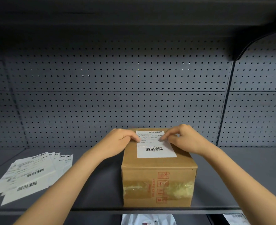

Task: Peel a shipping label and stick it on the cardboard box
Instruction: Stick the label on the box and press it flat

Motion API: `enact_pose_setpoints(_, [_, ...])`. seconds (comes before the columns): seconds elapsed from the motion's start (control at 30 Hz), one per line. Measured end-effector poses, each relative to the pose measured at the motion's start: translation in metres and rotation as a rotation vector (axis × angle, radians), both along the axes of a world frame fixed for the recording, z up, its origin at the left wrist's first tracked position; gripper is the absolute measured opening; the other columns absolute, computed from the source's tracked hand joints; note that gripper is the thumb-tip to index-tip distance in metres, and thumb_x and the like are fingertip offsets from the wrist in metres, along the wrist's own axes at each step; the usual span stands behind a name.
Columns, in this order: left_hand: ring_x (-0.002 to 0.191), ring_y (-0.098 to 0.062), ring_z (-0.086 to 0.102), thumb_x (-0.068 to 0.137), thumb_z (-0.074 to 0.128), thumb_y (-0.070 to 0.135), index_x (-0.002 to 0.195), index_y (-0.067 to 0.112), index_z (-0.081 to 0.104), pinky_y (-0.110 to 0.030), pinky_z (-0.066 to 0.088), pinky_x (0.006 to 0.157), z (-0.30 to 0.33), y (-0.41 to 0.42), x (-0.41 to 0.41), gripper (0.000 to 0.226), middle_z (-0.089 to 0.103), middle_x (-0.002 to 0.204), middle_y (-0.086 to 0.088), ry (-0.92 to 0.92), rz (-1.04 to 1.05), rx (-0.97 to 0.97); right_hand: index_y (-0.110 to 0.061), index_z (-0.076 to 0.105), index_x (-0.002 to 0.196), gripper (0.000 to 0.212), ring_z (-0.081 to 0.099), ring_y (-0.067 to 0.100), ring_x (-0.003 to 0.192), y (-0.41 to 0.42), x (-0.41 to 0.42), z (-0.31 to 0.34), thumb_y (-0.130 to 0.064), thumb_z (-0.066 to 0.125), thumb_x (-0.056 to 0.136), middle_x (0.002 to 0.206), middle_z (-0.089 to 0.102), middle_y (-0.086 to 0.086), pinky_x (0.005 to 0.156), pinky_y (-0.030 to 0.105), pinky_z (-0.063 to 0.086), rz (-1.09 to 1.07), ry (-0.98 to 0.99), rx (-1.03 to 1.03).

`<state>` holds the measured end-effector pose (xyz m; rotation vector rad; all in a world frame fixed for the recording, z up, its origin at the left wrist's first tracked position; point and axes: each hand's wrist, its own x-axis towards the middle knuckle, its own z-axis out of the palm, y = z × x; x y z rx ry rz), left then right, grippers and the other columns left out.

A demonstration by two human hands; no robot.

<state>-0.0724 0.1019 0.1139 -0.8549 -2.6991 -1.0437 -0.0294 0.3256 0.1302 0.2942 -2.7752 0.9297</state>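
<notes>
A brown cardboard box [158, 181] with red print and tape on its near face stands on the grey shelf. A white shipping label [155, 151] with barcodes lies flat on the box's top. My left hand [119, 140] rests on the top's left side, its fingertips pressing the label's left edge. My right hand [184, 138] presses fingertips on the label's upper right part. Neither hand holds anything.
A fanned pile of white label sheets [30, 174] lies on the shelf [93, 189] at the left. A grey pegboard wall [117, 95] closes the back. Below the shelf's front edge, white bags [148, 220] show on a lower level.
</notes>
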Motion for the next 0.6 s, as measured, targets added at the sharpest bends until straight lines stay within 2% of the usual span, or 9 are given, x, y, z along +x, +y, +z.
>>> enact_pose_setpoints(0.1, [0.093,0.003,0.058,0.087,0.03,0.001,0.1,0.02,0.069,-0.008,0.043,0.085,0.002,0.021,-0.004,0.046,0.066,0.11,0.007,-0.026,-0.07,0.027,-0.021,0.071,0.089,0.024,0.063,0.008,0.089,-0.019,-0.01,0.002,-0.013,0.048,0.087,0.102,0.071,-0.002,0.087,0.027,0.049,0.082,-0.006,-0.048])
enact_pose_setpoints(0.17, [0.099,-0.007,0.06,0.086,0.03,0.001,0.101,0.019,0.069,-0.018,0.045,0.091,0.0,0.031,-0.008,0.046,0.067,0.113,0.005,-0.053,-0.088,0.014,-0.025,0.067,0.085,0.022,0.062,0.016,0.1,-0.023,-0.016,-0.001,-0.014,0.048,0.087,0.104,0.071,0.002,0.096,0.034,0.047,0.096,-0.034,-0.039])
enact_pose_setpoints(0.27, [0.097,-0.009,0.059,0.089,0.031,0.002,0.101,0.015,0.069,-0.008,0.043,0.079,-0.004,0.029,-0.015,0.042,0.066,0.107,0.003,-0.095,-0.069,0.033,-0.026,0.063,0.082,0.025,0.061,0.015,0.104,-0.014,-0.02,-0.006,-0.01,0.045,0.086,0.1,0.07,-0.001,0.098,0.032,0.045,0.058,-0.044,-0.046])
enact_pose_setpoints(0.33, [0.097,-0.011,0.061,0.09,0.03,0.001,0.097,0.011,0.07,-0.016,0.046,0.087,-0.005,0.021,-0.019,0.042,0.066,0.106,0.0,-0.117,-0.041,0.091,-0.025,0.063,0.082,0.027,0.061,0.014,0.104,-0.002,-0.02,-0.008,-0.007,0.044,0.086,0.099,0.07,-0.002,0.097,0.029,0.045,0.016,-0.046,-0.059])
enact_pose_setpoints(0.4, [0.081,0.002,0.061,0.09,0.028,-0.001,0.096,0.007,0.07,-0.019,0.048,0.087,-0.003,0.013,-0.02,0.043,0.065,0.104,-0.002,-0.126,-0.019,0.131,-0.023,0.064,0.084,0.027,0.061,0.014,0.104,0.008,-0.018,-0.007,-0.005,0.043,0.086,0.102,0.071,0.0,0.095,0.026,0.045,-0.016,-0.051,-0.071])
enact_pose_setpoints(0.47, [0.065,0.008,0.055,0.089,0.028,-0.002,0.097,0.007,0.069,-0.007,0.043,0.068,-0.002,0.008,-0.022,0.042,0.065,0.105,0.0,-0.1,0.0,0.112,-0.021,0.065,0.089,0.028,0.06,0.014,0.105,0.012,-0.019,-0.006,-0.006,0.043,0.086,0.106,0.07,0.001,0.092,0.024,0.044,-0.03,-0.046,-0.04])
enact_pose_setpoints(0.5, [0.069,0.008,0.055,0.089,0.03,-0.001,0.098,0.01,0.069,-0.003,0.039,0.063,-0.001,0.009,-0.023,0.041,0.064,0.105,0.003,-0.089,-0.001,0.082,-0.021,0.067,0.094,0.028,0.059,0.015,0.106,0.011,-0.02,-0.006,-0.007,0.043,0.086,0.109,0.069,0.0,0.091,0.023,0.043,-0.038,-0.044,0.005])
enact_pose_setpoints(0.53, [0.08,0.005,0.057,0.088,0.031,0.001,0.1,0.015,0.068,-0.002,0.038,0.066,0.001,0.011,-0.023,0.041,0.063,0.106,0.006,-0.079,-0.013,0.043,-0.021,0.067,0.099,0.03,0.057,0.015,0.106,0.008,-0.021,-0.006,-0.009,0.043,0.086,0.112,0.068,-0.001,0.09,0.024,0.043,-0.041,-0.038,0.064])
enact_pose_setpoints(0.6, [0.101,-0.005,0.054,0.086,0.035,0.004,0.107,0.021,0.065,-0.009,0.038,0.075,0.002,0.021,-0.023,0.041,0.058,0.109,0.012,-0.078,-0.059,-0.04,-0.021,0.064,0.11,0.033,0.055,0.016,0.11,-0.002,-0.024,-0.005,-0.011,0.043,0.086,0.118,0.065,-0.002,0.092,0.024,0.041,-0.01,-0.032,0.162])
